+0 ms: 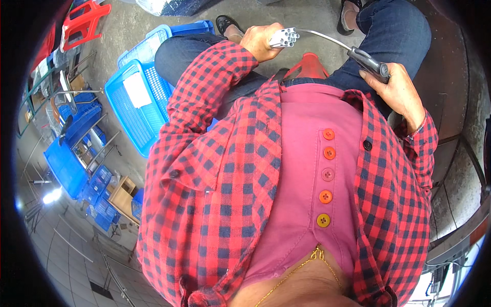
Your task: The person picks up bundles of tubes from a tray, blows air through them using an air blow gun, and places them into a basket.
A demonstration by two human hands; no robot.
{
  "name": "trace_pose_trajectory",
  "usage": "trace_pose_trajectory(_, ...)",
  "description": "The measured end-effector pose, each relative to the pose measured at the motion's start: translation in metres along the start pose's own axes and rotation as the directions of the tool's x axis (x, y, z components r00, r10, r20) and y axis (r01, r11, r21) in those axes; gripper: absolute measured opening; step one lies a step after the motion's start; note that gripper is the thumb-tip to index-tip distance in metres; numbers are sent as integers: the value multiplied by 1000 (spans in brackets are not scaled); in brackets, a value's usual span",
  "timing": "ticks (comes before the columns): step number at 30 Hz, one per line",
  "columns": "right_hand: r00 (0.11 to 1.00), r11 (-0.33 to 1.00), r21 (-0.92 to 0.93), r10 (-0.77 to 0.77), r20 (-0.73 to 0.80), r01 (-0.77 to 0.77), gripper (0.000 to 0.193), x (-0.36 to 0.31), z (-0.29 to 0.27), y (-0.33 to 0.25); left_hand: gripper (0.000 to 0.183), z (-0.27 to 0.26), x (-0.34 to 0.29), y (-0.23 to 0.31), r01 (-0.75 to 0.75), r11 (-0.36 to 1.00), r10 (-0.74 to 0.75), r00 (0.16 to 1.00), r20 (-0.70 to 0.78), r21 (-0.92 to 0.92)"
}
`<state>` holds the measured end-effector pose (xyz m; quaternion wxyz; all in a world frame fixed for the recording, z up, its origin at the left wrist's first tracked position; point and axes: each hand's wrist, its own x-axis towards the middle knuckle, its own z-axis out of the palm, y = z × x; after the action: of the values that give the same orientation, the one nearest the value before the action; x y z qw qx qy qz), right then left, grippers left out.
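My left hand is closed around a bundle of thin, light grey tubes, their open round ends facing right. In my right hand is the dark grip of an air blow gun with a long, bent metal nozzle. That nozzle curves left to the tube ends; whether its tip touches or enters a tube is too small to tell. Both hands are held apart above my lap, over my jeans. The fingers of my left hand are partly hidden behind the bundle.
Left of my leg stands a blue plastic basket with white paper in it, beside another blue basket. A red stool is at the far left. Red plastic shows between my legs. More blue crates stand farther left.
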<state>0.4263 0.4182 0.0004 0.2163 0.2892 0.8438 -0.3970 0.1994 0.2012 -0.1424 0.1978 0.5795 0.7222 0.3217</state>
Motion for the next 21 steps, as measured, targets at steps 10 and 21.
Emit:
trace_pose_trajectory(10, 998, 996, 74, 41, 43, -44, 31, 2, 3, 10, 20, 5, 0, -5, 56, 998, -55, 997, -59, 22)
trace_pose_trajectory(21, 998, 998, 65, -17, 61, 13, 31, 0, 2, -1, 22, 6, -1, -8, 66, 998, -66, 998, 19, 10)
